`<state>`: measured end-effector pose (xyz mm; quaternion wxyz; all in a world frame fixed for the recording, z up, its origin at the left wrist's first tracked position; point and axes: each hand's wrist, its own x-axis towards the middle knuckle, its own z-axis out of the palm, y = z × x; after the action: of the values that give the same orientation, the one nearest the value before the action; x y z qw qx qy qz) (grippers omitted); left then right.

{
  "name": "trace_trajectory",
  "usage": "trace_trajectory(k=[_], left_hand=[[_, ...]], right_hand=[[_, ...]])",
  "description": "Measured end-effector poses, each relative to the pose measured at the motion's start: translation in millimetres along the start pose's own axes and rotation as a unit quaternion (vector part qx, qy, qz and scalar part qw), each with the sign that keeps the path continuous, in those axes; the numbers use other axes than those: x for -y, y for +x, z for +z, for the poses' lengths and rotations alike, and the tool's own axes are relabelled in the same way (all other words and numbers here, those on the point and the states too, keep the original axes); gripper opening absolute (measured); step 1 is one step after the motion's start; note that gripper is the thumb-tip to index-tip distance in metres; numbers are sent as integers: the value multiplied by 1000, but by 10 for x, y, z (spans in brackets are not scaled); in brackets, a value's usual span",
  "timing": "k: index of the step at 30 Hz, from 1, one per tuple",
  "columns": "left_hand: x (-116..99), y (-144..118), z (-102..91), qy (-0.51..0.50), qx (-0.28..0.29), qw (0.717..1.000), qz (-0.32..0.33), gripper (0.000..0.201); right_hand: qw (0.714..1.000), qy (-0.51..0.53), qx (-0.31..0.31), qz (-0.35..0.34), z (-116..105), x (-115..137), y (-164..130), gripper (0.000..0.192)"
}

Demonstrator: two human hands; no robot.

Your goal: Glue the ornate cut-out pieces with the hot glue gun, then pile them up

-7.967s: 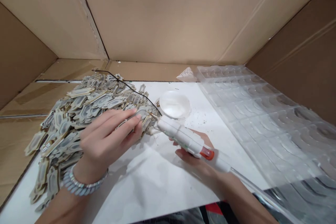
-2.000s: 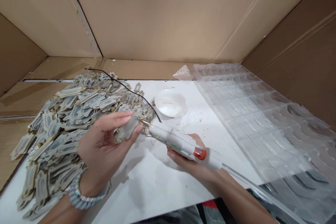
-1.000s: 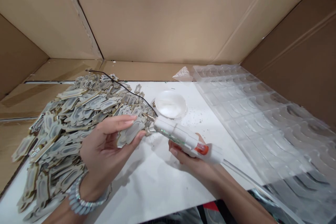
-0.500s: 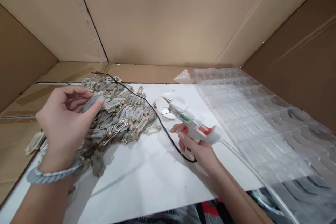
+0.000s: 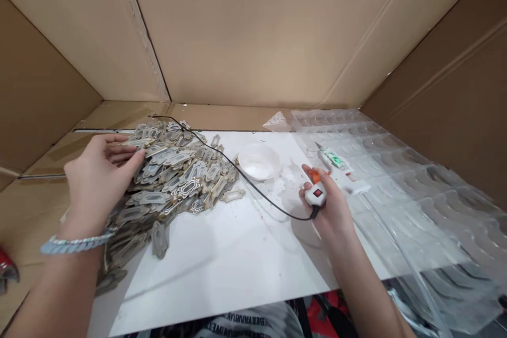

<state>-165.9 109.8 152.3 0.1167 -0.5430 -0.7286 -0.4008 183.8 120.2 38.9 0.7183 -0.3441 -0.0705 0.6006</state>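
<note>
Glue gun (image 5: pixel 332 169) gripped by right hand (image 5: pixel 330 206), nozzle toward tray (image 5: pixel 415 169)

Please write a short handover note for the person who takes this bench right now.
Left hand: on the pile of pieces, fingers at a piece on its top-left edge; grip unclear.
Right hand: holds the glue gun by its handle, nozzle over the clear tray.
Bowl sits between pile and gun; cord runs across the pile.
Done: cannot tell. Left: a large pile.
</note>
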Motion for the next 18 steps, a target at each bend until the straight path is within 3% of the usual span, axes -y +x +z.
trace_trajectory(k=[6,14,18], left_hand=[[-31,-23,-2,11,3,1000,4,47],[24,-72,-70,30,6,999,34,50],[31,-149,-107,42,-35,995,85,48]], right_hand=[[994,-2,-28,103,-59,-46,-48,1],[991,-17,-58,122,-106,-65,-50,12],[988,-32,-53,138,-192,-70,-153,11]])
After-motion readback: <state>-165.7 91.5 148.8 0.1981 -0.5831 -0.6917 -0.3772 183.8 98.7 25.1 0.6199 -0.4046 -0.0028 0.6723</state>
